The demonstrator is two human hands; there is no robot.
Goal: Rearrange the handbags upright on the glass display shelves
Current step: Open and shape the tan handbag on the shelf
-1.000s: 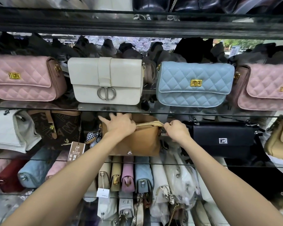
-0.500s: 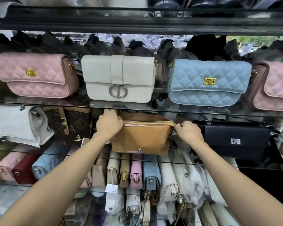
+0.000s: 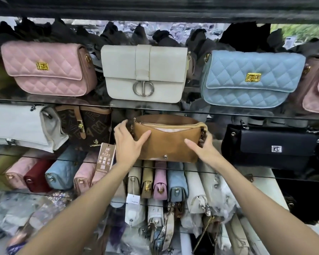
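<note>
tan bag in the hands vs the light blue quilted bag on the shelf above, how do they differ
The tan bag is smooth; the light blue bag is diamond-quilted. The tan bag shows a zipped top edge and a small snap stud low down; the light blue bag has a front flap with a gold clasp. The left hand and right hand grip the tan bag's ends; nothing touches the light blue bag. Both stand upright, facing front.

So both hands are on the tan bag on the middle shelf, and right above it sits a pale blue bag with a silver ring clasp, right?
Not quite. In the head view the bag above the tan bag is the cream one; the rest stands: left hand, right hand.
</note>
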